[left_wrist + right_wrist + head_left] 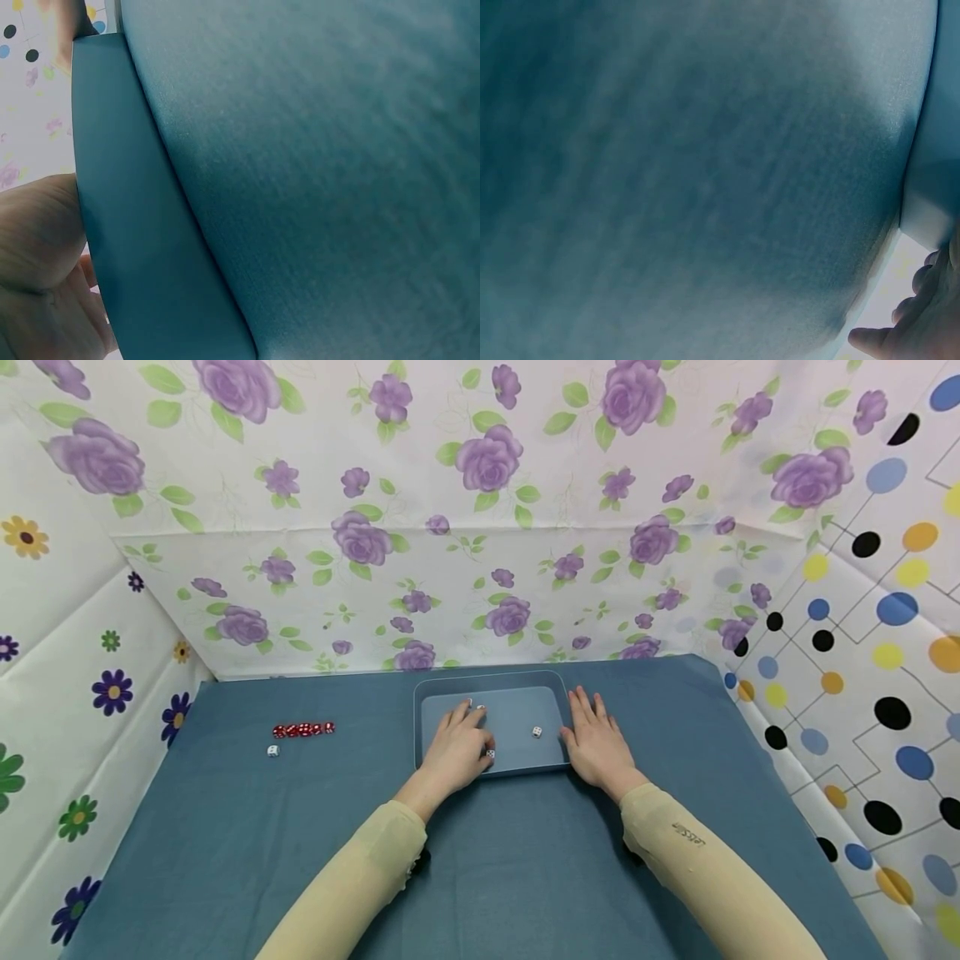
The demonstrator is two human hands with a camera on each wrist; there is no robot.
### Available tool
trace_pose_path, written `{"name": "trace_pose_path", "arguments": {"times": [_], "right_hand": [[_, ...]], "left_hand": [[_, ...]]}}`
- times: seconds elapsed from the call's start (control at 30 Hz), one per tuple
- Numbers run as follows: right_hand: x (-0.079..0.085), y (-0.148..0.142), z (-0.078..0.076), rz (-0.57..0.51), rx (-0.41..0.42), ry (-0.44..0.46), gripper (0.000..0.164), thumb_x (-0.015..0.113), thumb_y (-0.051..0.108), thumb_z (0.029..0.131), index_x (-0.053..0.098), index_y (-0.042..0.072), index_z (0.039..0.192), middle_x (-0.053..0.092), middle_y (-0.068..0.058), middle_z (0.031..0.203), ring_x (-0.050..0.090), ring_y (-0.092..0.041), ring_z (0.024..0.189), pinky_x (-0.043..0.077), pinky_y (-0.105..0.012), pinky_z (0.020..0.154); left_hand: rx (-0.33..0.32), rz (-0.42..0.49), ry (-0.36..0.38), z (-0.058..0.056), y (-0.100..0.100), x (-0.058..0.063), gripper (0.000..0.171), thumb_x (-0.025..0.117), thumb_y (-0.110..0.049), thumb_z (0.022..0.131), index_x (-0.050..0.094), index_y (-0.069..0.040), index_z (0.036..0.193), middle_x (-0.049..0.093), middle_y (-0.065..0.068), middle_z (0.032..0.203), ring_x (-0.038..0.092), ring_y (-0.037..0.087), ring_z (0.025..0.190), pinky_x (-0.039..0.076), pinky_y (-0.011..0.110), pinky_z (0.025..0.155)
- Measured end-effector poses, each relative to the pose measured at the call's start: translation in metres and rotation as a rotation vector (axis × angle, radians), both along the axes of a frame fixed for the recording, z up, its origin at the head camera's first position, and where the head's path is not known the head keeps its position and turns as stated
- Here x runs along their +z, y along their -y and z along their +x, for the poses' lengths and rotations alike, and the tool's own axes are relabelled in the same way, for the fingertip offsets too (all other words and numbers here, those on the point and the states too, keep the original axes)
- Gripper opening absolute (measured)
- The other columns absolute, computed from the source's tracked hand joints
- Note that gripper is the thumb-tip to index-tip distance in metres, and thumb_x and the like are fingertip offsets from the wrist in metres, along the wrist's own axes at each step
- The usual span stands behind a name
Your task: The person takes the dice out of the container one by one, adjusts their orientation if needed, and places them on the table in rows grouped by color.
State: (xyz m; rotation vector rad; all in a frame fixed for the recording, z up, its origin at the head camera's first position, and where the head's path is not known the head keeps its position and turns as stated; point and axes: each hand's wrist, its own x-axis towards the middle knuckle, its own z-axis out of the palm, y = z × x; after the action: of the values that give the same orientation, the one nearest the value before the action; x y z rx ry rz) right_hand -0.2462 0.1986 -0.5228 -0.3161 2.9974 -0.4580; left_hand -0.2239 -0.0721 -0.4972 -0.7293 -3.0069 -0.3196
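Note:
In the head view, a shallow blue-grey tray [517, 693] lies on the cloth. My left hand [456, 745] reaches over its front rim into the left half, palm down with fingers spread. Two white dice [481, 708] show right at its fingertips, partly hidden. Another white die [491, 753] sits by the thumb. Farther right in the tray lies a separate white die [537, 732]. My right hand [597, 745] rests along the tray's right edge, fingers extended. In the left wrist view, the tray's outer wall [142, 225] stands beside the left palm.
A row of several red dice [303, 729] lies on the blue cloth [225, 827] left of the tray, with one white die [273, 750] just in front of it. Flower-patterned sheets [487, 568] hang behind and left; a dotted sheet [862, 693] hangs at the right.

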Motion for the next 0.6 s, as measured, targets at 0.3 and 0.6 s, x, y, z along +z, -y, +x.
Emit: {"name": "trace_pose_path", "arguments": {"times": [0.3,0.6], "right_hand": [[-0.0011,-0.0004,-0.0004,0.005,-0.003,-0.002,0.071,0.041,0.036,0.117,0.007,0.009,0.173,0.000,-0.012,0.180,-0.002,-0.041,0.164,0.015,-0.066,0.127],[-0.0014,-0.0006,-0.0012,0.005,0.001,-0.002,0.071,0.041,0.036,0.117,0.006,0.009,0.173,0.000,-0.011,0.180,-0.002,-0.040,0.164,0.014,-0.066,0.128]], "left_hand": [[-0.006,0.003,-0.016,-0.0008,0.0000,0.0004,0.006,0.085,-0.026,0.096,0.083,-0.021,0.098,0.054,0.017,0.157,0.032,0.044,0.156,0.032,0.059,0.123],[-0.002,0.046,-0.039,-0.0023,0.0054,-0.0014,0.007,0.086,-0.026,0.095,0.083,-0.020,0.097,0.055,0.016,0.157,0.032,0.042,0.157,0.033,0.060,0.123]]}}
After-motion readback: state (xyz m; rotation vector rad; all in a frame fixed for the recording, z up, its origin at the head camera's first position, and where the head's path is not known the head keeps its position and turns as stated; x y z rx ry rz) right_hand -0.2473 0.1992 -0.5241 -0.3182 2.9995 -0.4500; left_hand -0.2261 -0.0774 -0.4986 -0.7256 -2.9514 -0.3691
